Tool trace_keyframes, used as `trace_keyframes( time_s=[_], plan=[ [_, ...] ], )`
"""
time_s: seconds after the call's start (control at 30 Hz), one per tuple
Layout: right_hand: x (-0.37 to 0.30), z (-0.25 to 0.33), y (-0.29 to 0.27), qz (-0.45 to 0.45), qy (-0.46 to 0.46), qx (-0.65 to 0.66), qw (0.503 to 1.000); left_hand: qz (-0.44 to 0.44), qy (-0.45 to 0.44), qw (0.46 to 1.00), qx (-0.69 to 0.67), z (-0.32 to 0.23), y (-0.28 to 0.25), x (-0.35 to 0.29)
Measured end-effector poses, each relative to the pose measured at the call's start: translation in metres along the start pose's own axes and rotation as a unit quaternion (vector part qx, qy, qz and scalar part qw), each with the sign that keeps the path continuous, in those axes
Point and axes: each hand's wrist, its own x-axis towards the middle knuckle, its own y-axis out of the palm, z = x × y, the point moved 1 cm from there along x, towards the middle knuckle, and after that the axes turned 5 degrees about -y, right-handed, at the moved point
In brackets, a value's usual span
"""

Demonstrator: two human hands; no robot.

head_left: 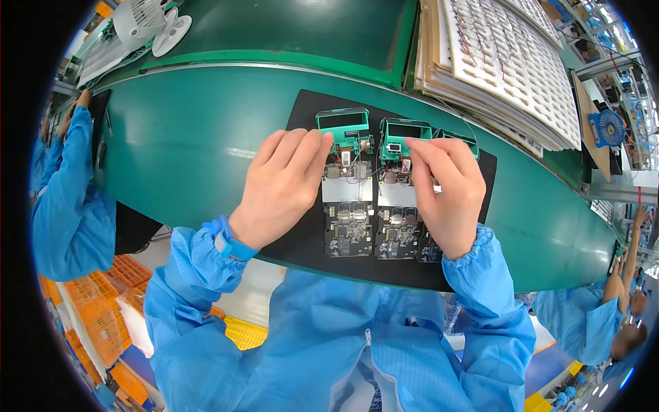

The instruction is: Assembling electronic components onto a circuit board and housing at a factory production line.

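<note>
Three circuit boards lie in a row on a black mat point(302, 250), each joined at its far end to a green plastic frame. The left board point(349, 237) and the middle board point(397, 237) show most of their length; my right hand partly covers the third board point(430, 253). My left hand point(281, 182) is closed at the near left edge of the left green frame point(343, 123), its fingertips partly hidden. Over the middle green frame point(405, 130), my right hand point(449, 192) has thumb and index finger drawn together; what they pinch is too small to tell. Thin wires run between frames and boards.
The mat rests on a green table point(185, 151). Stacked white foam trays point(508, 69) stand at the far right, near a small blue fan point(608, 128). A white fan point(141, 27) is at the far left. Co-workers in blue sleeves point(72, 199) sit on both sides.
</note>
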Motion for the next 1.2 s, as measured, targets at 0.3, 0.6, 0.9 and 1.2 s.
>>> trace_keyframes(
  time_s=[0.3,0.6,0.9,1.2],
  plan=[
    [-0.007,-0.004,0.011,0.077,-0.119,-0.136,0.98,0.003,-0.016,0.991,-0.133,0.017,0.008,-0.005],
    [-0.009,-0.011,0.002,0.091,-0.09,-0.063,0.99,0.019,-0.008,0.987,-0.161,0.024,0.008,0.002],
    [-0.021,-0.026,-0.041,-0.031,0.05,-0.127,0.99,0.008,-0.052,0.964,-0.262,0.029,0.013,-0.002],
    [-0.012,-0.015,-0.021,0.02,-0.044,-0.297,0.954,-0.032,0.083,0.979,-0.182,0.043,0.008,0.009]
  ],
)
